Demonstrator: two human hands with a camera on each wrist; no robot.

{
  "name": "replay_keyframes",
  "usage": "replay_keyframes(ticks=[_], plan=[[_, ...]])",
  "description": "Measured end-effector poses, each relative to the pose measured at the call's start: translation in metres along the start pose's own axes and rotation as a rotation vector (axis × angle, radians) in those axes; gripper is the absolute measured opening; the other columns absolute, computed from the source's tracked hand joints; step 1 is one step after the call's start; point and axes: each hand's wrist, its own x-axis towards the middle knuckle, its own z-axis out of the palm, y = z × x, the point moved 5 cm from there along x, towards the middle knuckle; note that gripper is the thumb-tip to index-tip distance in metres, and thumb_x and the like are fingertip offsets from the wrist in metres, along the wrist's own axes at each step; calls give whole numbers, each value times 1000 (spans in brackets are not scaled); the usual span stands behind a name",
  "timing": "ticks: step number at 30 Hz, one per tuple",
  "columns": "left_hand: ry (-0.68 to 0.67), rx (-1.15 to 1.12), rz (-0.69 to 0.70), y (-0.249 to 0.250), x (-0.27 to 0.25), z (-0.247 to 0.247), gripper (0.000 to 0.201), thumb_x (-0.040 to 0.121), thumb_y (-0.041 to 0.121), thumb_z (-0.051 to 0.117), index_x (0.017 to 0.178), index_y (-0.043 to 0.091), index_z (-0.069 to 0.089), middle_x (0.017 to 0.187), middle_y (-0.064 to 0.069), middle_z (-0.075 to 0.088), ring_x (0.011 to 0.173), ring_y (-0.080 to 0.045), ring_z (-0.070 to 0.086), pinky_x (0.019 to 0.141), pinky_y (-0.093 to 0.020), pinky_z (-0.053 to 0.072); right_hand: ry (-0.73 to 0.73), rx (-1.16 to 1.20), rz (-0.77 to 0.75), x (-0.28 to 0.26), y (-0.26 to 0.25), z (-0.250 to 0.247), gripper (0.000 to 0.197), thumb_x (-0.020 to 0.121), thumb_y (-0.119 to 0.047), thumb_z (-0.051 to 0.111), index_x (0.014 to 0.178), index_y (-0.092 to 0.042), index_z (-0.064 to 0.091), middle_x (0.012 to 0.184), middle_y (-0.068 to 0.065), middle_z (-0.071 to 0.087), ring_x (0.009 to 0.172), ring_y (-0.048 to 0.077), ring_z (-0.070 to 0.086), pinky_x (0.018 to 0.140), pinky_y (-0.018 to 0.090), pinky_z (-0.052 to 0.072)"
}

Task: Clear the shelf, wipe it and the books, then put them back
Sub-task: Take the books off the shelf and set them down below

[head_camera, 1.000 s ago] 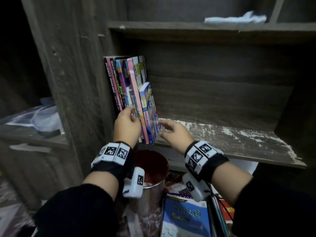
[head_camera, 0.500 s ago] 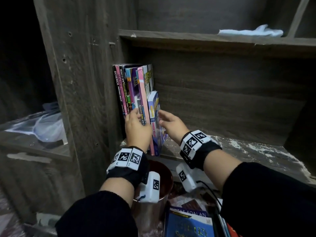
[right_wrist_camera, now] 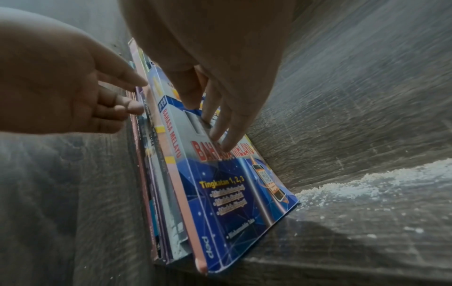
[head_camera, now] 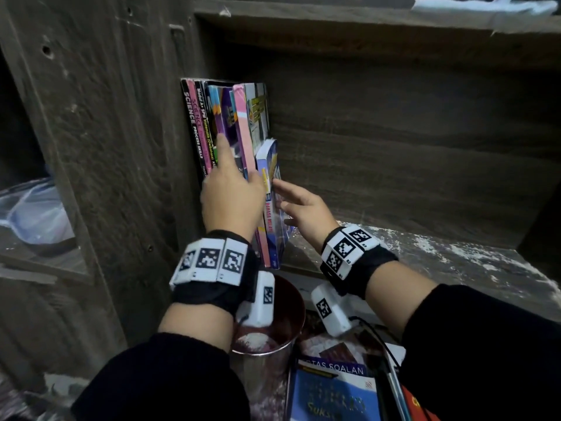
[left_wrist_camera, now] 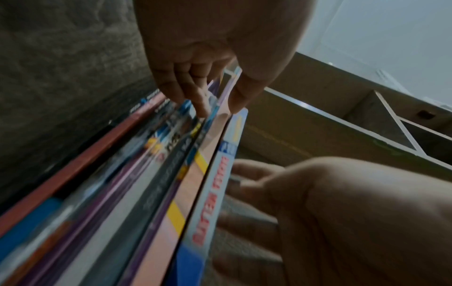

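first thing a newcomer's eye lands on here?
The bright row of books standing upright at the shelf's left end, against the dark wooden side wall. The left hand touches their spines, while the right hand lies flat on the cover of the blue Bahasa Melayu book. White dust streaks the shelf to their right.

We see a blue book [right_wrist_camera: 234, 203] with red lettering on its white-banded cover and yellow text lower down. Beside it stands a pink spine [head_camera: 244, 132] with yellow bands, then purple [head_camera: 224, 113], black and red ones (the far titles blur). The shelf [head_camera: 425, 256] is grey-brown wood, flecked white. Our wristbands [head_camera: 212, 259] carry black-and-white square markers.
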Motion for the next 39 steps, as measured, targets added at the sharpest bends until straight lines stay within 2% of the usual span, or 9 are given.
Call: replay_keyframes(ticks=[5, 14, 21, 24, 26, 28, 30, 35, 39], plan=[[-31, 192, 91, 10, 5, -8, 67, 93, 34, 47, 152, 32, 15, 127, -15, 46, 113, -35, 49, 96, -48, 43, -15, 37, -9, 0, 1, -3, 49, 95, 10, 41, 139, -12, 49, 139, 6, 52, 99, 6, 55, 60, 6, 45], [65, 216, 85, 23, 0, 1, 58, 86, 47, 61, 123, 4, 50, 126, -17, 43, 120, -34, 41, 99, -42, 37, 14, 66, 16, 1, 13, -5, 48, 92, 12, 43, 134, -9, 52, 121, 5, 58, 95, 3, 54, 67, 7, 46], [-63, 19, 15, 35, -13, 30, 94, 77, 48, 73, 144, 10, 20, 141, -19, 37, 121, -35, 50, 94, -40, 43, 147, 111, 85, -1, 27, -25, 43, 89, 14, 45, 119, -12, 61, 97, -2, 65, 59, -4, 60, 50, 12, 44], [-163, 10, -49, 24, -20, 50, 116, 74, 45, 76, 151, 24, -9, 145, -23, 31, 118, -39, 52, 94, -43, 44, 127, 89, 149, -6, 37, -23, 41, 92, 7, 48, 127, -14, 56, 94, -4, 67, 73, 11, 67, 56, 23, 52], [-116, 14, -43, 17, -27, 58, 103, 77, 31, 73, 150, 23, 0, 137, -20, 43, 108, -39, 58, 87, -42, 47, 114, 51, 145, -9, 43, -22, 42, 93, 5, 51, 131, -13, 53, 91, -5, 71, 78, 16, 70, 65, 31, 56], [-18, -18, -66, 9, -32, 59, 80, 79, 22, 64, 143, 18, 16, 125, -16, 54, 99, -39, 61, 80, -42, 50, 75, 68, 150, -12, 47, -19, 46, 93, 9, 49, 136, -6, 49, 74, -11, 69, 58, -2, 63, 53, 16, 49], [33, -69, -109, 1, -34, 56, 71, 79, 22, 62, 137, 16, 22, 120, -14, 58, 95, -39, 62, 77, -42, 51, 42, 70, 160, -15, 48, -19, 51, 91, 14, 48, 138, -3, 46, 85, -7, 67, 60, -7, 60, 52, 9, 44], [157, -304, -137, -18, -54, 36, 73, 73, 25, 70, 134, 22, 29, 112, -5, 65, 97, -32, 64, 83, -42, 53, -2, -25, 159, -27, 46, -19, 68, 86, 6, 62, 146, -12, 35, 138, 2, 48, 111, 8, 51, 72, 7, 48], [256, -498, -123, -26, -85, 5, 74, 63, 24, 74, 130, 14, 44, 96, 9, 65, 92, -19, 68, 82, -33, 55, -18, -24, 128, -38, 36, -28, 86, 81, 4, 68, 151, -15, 21, 128, -13, 40, 113, 0, 42, 65, -1, 43]])
